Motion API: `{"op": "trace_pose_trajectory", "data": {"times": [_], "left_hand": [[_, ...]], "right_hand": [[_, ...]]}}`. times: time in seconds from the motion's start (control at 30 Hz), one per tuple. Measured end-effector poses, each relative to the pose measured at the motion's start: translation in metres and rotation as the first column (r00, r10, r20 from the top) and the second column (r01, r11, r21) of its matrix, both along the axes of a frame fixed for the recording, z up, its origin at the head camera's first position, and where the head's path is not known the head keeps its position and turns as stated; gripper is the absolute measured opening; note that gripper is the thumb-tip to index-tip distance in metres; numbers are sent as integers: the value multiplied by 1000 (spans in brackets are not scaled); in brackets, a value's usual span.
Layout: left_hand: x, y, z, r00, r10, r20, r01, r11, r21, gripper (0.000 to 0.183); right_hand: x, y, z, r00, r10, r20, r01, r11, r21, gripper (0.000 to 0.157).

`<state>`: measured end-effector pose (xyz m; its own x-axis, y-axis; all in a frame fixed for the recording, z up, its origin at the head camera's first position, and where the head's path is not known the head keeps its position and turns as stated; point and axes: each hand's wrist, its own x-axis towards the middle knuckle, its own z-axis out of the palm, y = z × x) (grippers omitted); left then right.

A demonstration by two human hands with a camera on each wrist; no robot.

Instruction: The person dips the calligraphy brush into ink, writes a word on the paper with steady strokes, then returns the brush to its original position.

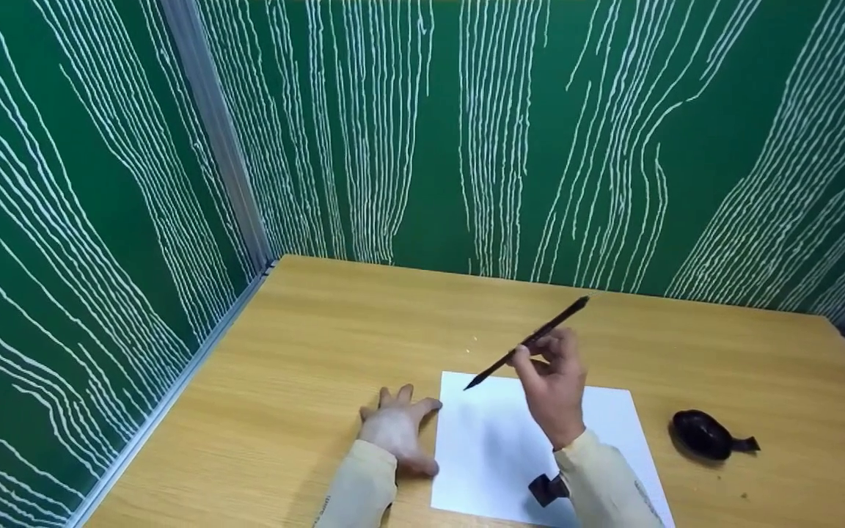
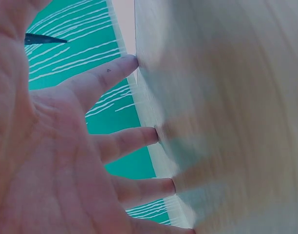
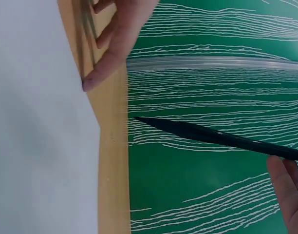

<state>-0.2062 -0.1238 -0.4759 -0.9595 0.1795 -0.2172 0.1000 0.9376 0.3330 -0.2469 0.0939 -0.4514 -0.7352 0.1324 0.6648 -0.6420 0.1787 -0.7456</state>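
My right hand (image 1: 556, 385) is raised over the white sheet of paper (image 1: 466, 469) and pinches a long dark pen (image 1: 492, 370) near its middle. In the right wrist view the pen (image 3: 207, 134) tapers to a sharp point, aimed toward the left and held above the sheet. Spread wide, my left hand (image 1: 395, 427) rests on the table with thumb and forefinger at the paper's left edge. Its fingertips (image 2: 163, 185) press on the wood in the left wrist view. The sheet is blank where it shows; my right forearm hides part of it.
A glossy black oval object (image 1: 701, 435) with a short tab lies right of the paper on the wooden table (image 1: 320, 330). Green walls (image 1: 437, 147) with white wavy lines close off the back and left. Tiny pale specks lie beyond the sheet.
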Motion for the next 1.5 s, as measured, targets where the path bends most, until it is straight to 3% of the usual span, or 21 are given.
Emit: {"op": "trace_pose_trajectory", "data": {"times": [0.53, 0.8, 1.2, 1.5], "left_hand": [[2, -3, -3, 999, -17, -36, 18, 1000, 19, 100], [3, -2, -4, 1000, -10, -26, 10, 1000, 12, 100], [3, -1, -3, 999, -12, -39, 12, 1000, -1, 102], [0, -2, 0, 999, -22, -32, 22, 1000, -12, 100]], "right_hand": [[-4, -11, -23, 1000, -12, 22, 9, 991, 130, 17], [-3, -14, -26, 996, -5, 90, -9, 989, 151, 18], [-4, -14, -28, 995, -18, 94, 3, 987, 163, 20], [-6, -14, -29, 999, -17, 45, 9, 985, 170, 18]]}}
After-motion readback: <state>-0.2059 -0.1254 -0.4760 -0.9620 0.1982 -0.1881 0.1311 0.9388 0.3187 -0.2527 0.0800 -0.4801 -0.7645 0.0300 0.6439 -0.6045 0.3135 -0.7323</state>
